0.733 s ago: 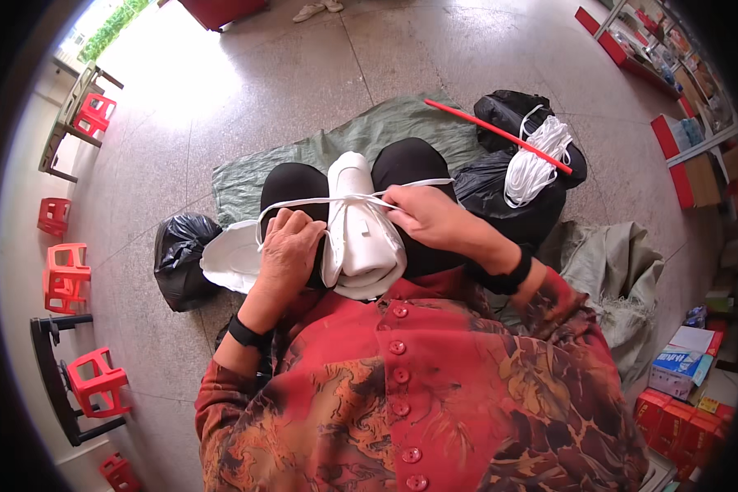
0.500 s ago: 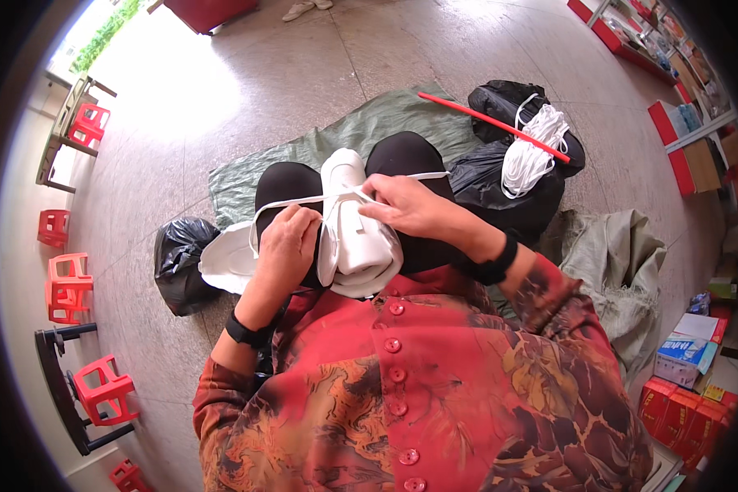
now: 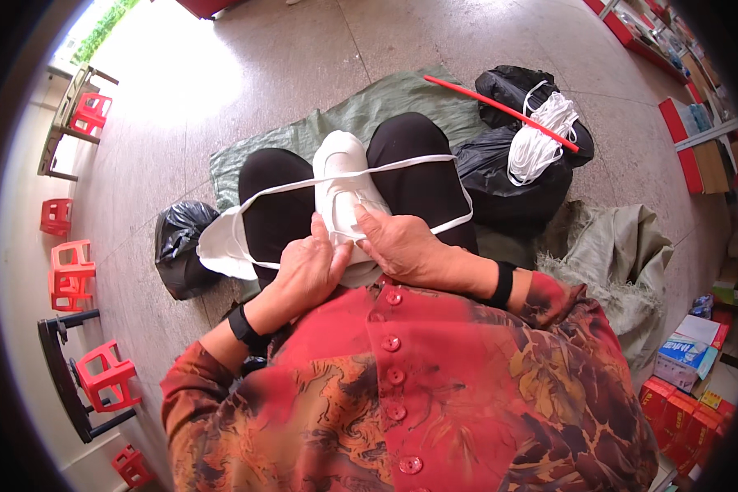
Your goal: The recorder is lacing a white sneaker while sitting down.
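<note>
A white shoe (image 3: pixel 340 156) lies between my black-clad knees, its toe pointing away from me. One white shoelace (image 3: pixel 283 188) runs across the shoe and both thighs, its two sides looping back toward my hands. My left hand (image 3: pixel 310 261) is closed on the left edge of the shoe's opening. On the other side, my right hand (image 3: pixel 408 248) grips the right edge, thumb on the upper. The fingertips hide the lace ends and part of the eyelets. Left of my left knee rests another white shoe (image 3: pixel 221 244).
A green woven sheet (image 3: pixel 303 135) covers the floor ahead. Black plastic bags (image 3: pixel 508 176) at the right carry a bundle of white laces (image 3: pixel 543 139) and a red stick (image 3: pixel 500 107). Another black bag (image 3: pixel 184 250) sits left; a frayed sack (image 3: pixel 611 254) lies right. Red stools (image 3: pixel 107 375) line the left.
Both hands have come down toward me from the lace over the middle of the shoe to its opening. The lace now spreads in a wider loop over my knees.
</note>
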`<act>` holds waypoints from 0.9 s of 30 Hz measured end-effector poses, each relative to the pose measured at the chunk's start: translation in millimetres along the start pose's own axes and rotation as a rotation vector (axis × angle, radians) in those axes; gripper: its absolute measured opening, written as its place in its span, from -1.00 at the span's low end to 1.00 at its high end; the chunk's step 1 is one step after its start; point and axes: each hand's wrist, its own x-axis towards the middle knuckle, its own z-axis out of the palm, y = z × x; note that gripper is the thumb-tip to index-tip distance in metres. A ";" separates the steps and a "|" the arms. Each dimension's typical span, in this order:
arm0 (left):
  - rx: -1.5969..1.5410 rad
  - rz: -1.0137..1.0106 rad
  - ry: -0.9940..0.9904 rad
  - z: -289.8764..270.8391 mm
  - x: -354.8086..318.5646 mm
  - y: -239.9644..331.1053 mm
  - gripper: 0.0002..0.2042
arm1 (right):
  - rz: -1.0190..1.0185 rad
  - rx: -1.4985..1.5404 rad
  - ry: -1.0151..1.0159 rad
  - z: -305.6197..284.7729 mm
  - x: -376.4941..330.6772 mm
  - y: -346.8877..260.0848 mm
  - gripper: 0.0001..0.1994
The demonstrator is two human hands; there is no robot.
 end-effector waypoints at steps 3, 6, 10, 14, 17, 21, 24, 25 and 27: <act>0.003 0.038 0.116 16.8 0.4 -9.1 -0.30 | -0.061 -0.173 -0.054 7.9 4.8 -3.9 -0.46; -0.001 0.026 0.068 20.6 1.7 -19.2 -0.30 | -0.071 -0.240 -0.055 6.0 11.6 -8.5 -0.52; 0.037 0.117 -0.023 6.3 1.9 -24.7 -0.29 | 0.129 0.273 0.066 -10.6 7.8 9.9 -0.77; -0.099 0.103 -0.050 -43.4 1.8 -6.7 -0.52 | 0.221 0.341 0.039 -36.8 10.2 15.9 -0.88; -0.372 0.058 0.053 -50.6 9.8 -12.4 -0.72 | 0.189 0.212 0.087 -39.5 20.7 24.8 -0.88; -0.503 -0.122 -0.021 -52.4 14.9 -23.3 -0.76 | 0.171 0.017 0.123 -36.3 34.2 25.3 -0.87; -0.396 -0.074 0.145 -45.4 18.3 -27.6 -0.75 | 0.232 -0.048 0.092 -38.3 40.4 20.8 -0.86; -0.383 -0.059 0.190 -41.5 19.6 -29.2 -0.76 | 0.233 -0.047 0.091 -38.5 41.2 21.8 -0.86; -0.371 -0.046 0.242 -39.9 19.8 -26.1 -0.78 | 0.256 0.028 0.148 -38.0 41.7 22.9 -0.85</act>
